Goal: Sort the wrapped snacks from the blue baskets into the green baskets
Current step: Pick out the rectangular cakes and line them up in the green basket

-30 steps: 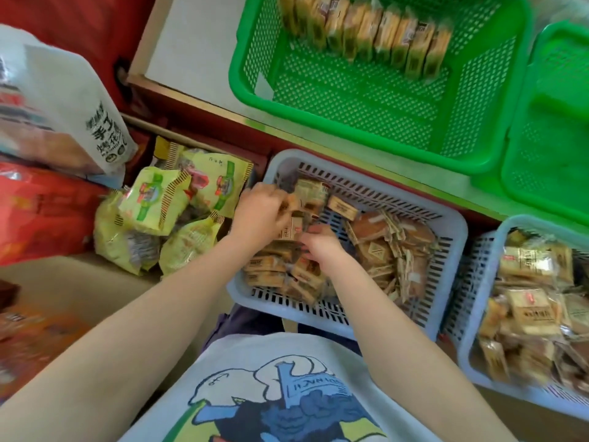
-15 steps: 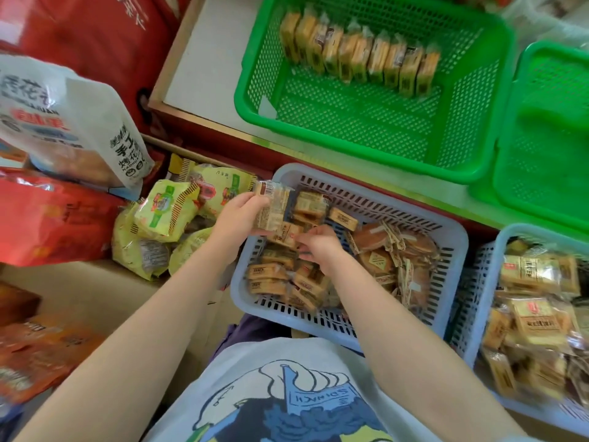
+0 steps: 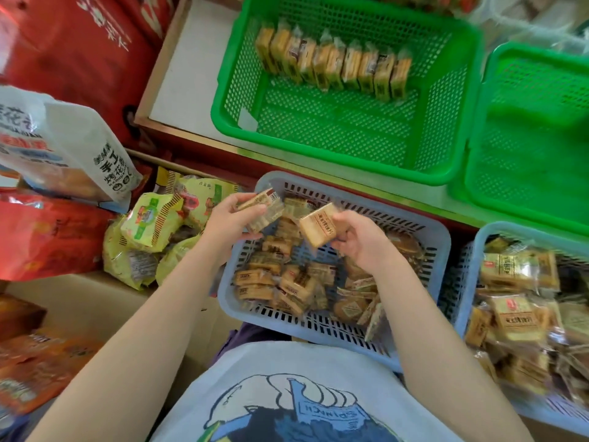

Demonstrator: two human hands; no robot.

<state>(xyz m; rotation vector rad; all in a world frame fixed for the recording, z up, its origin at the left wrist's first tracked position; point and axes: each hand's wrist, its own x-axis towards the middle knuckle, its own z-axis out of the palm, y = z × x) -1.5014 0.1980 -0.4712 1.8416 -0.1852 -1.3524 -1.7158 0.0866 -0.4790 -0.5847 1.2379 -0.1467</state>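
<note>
A blue basket (image 3: 443, 250) on my lap holds many tan wrapped snacks and some round brown ones. My left hand (image 3: 229, 223) grips a small stack of wrapped snacks (image 3: 261, 210) above the basket's far left corner. Just right of it, my right hand (image 3: 357, 237) holds a single tan wrapped snack (image 3: 318, 229). A green basket (image 3: 446, 129) on the shelf beyond has a row of wrapped snacks (image 3: 331, 60) standing along its far side. A second blue basket (image 3: 478, 237) full of snacks sits at the right, and a second green basket (image 3: 478, 122) at the far right.
Yellow snack bags (image 3: 149, 231) lie piled left of the lap basket. A white bag (image 3: 63, 145) and red packages (image 3: 47, 240) stack further left, red boxes (image 3: 79, 43) behind them. The shelf's white surface (image 3: 185, 74) shows left of the green basket.
Both hands have lifted out of the blue basket. The left carries its stack higher, and the right now holds a snack raised beside it.
</note>
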